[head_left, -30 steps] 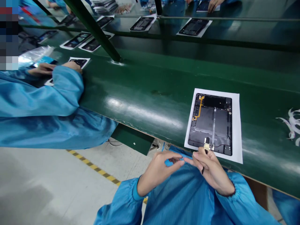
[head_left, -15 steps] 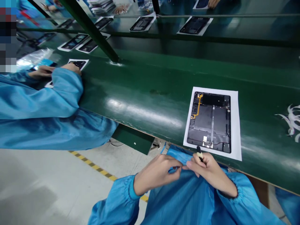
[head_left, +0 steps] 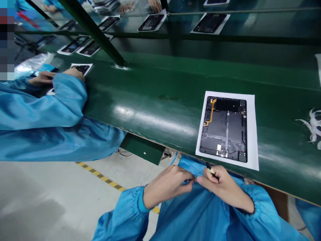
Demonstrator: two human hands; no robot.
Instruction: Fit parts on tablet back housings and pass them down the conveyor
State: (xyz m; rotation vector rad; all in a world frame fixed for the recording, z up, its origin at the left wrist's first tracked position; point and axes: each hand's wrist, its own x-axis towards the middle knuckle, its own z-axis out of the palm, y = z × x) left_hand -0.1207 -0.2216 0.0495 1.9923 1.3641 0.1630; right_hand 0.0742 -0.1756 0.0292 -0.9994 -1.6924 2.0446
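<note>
An opened tablet back (head_left: 224, 129), dark with an orange flex cable at its upper left, lies on a white sheet (head_left: 252, 134) on the green conveyor belt (head_left: 155, 97). My right hand (head_left: 223, 189) is below the belt's near edge, closed round a thin black tool with a pale tip (head_left: 209, 168). My left hand (head_left: 167, 185) is beside it, fingers pinched together at the right hand's fingertips over my blue coat. What the pinch holds is too small to make out.
A co-worker's blue sleeves (head_left: 50, 110) lean on the belt at the left, hands on another tablet (head_left: 80, 69). More tablets on white sheets (head_left: 210, 22) lie on the far belt. A green post (head_left: 95, 31) slants across. White scraps (head_left: 312, 129) lie at the right.
My right hand drew the tool back from the tablet's lower edge to below the belt edge. Both hands stayed pinched together. The tablet shifted slightly up in view.
</note>
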